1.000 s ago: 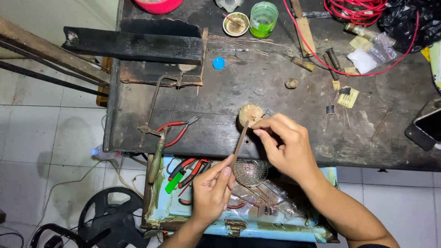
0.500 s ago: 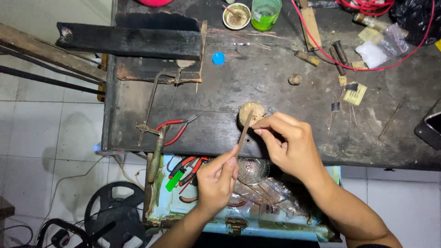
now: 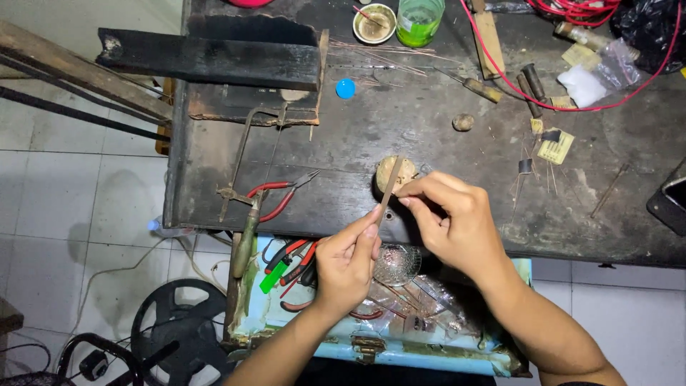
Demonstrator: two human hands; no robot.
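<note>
I see a thin flat strip point(image 3: 391, 187), tan coloured, held between both hands over the near edge of the dark workbench point(image 3: 429, 136). My left hand point(image 3: 348, 259) pinches the strip's near end between thumb and forefinger, fingers narrow and closed on it. My right hand point(image 3: 451, 218) comes in from the right and grips the strip around its middle, thumb and fingertips pressed together on it, other fingers curled. The strip runs tilted from the left fingertips up and away, its far end lying over a small round wooden block point(image 3: 394, 172) on the bench; I can't tell if it touches the block.

Both forearms come up from the near edge, left one from near centre, right one from the near right corner, wrists bent inward so the hands almost meet. Whether anything small sits between the right fingertips besides the strip is hidden.

Below the hands is an open light blue toolbox point(image 3: 371, 343) with red-handled tools and clear plastic inside, partly covered by my arms. Left of the hands, red-handled pliers point(image 3: 279, 196) lie on the bench beside a frame saw point(image 3: 246, 179). Far off sit a small blue cap point(image 3: 345, 88), a green cup point(image 3: 418, 18) and a red wire point(image 3: 543, 86), cut off at the top edge.
</note>
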